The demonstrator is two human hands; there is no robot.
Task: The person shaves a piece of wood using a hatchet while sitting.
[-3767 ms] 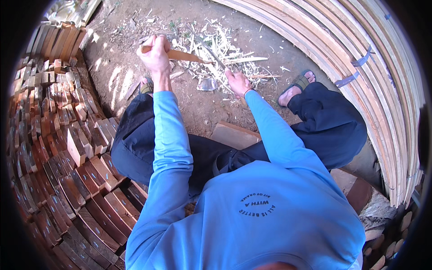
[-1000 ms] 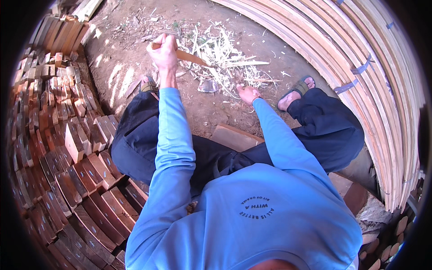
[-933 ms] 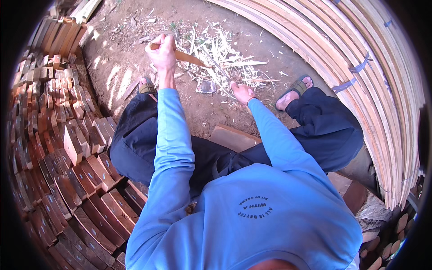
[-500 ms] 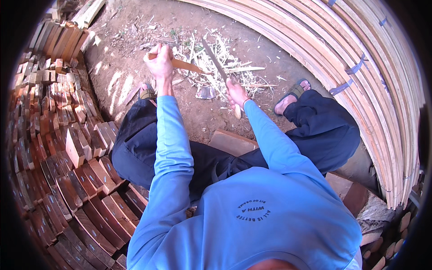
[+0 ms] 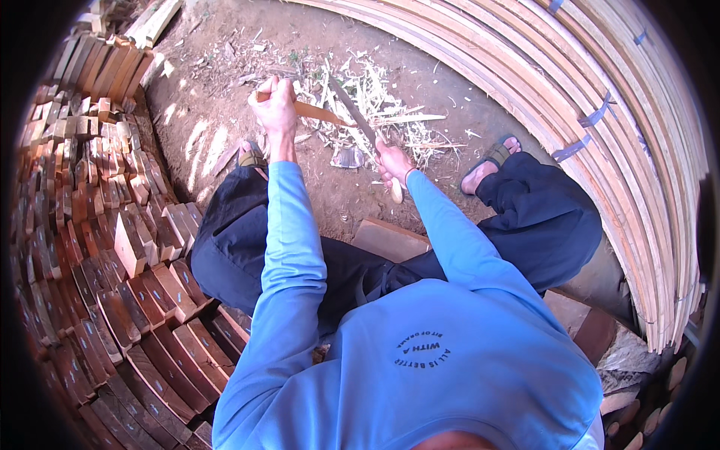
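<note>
My left hand (image 5: 276, 111) is closed round one end of an orange-brown wooden stick (image 5: 318, 113), which points right and tapers toward its far end. In my right hand (image 5: 392, 163) is a long-bladed knife (image 5: 349, 107), its dark blade slanting up and to the left. The pale end of its handle pokes out below my fist. Blade and stick tip lie very near each other; whether they touch I cannot tell. Beneath both, pale wood shavings (image 5: 386, 101) are heaped on the ground.
Stacked wooden blocks (image 5: 150, 300) fill the left side. Long curved planks (image 5: 600, 150), bound with grey straps, sweep along the right. My sandalled feet stand apart on the dirt floor (image 5: 315, 199). A wooden board (image 5: 390, 240) lies between my legs.
The blade has come slightly left, closer to the stick's tip. The view has shifted a little. Both grips stay the same.
</note>
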